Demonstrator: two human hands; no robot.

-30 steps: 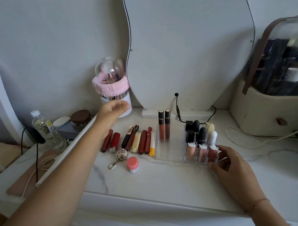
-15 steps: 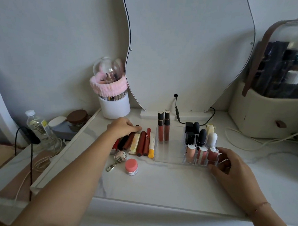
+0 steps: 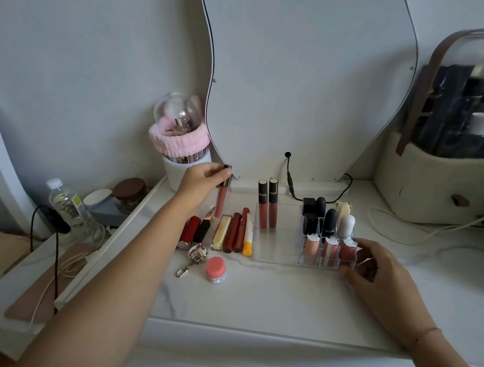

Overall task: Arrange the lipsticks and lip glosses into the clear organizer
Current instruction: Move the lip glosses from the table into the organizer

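Note:
My left hand (image 3: 201,178) pinches the black cap of a pink lip gloss (image 3: 220,200), which hangs upright above the row of lipsticks (image 3: 227,231) lying on the marble table. The clear organizer (image 3: 277,248) stands to their right. Two tall lip glosses (image 3: 267,205) stand upright at its back left, and several lipsticks and glosses (image 3: 327,231) fill its right compartments. My right hand (image 3: 370,268) rests on the organizer's front right corner, fingers curled against it.
A pink-lidded jar (image 3: 215,269) and a keychain (image 3: 194,256) lie in front of the row. A white brush cup with a pink band (image 3: 182,153) stands behind my left hand. The mirror (image 3: 309,83), its black cable (image 3: 290,182) and a beige cosmetics case (image 3: 435,180) line the back.
My left hand came down onto the row of lipsticks, took hold of the pink lip gloss and lifted it upright. My right hand stayed at the organizer.

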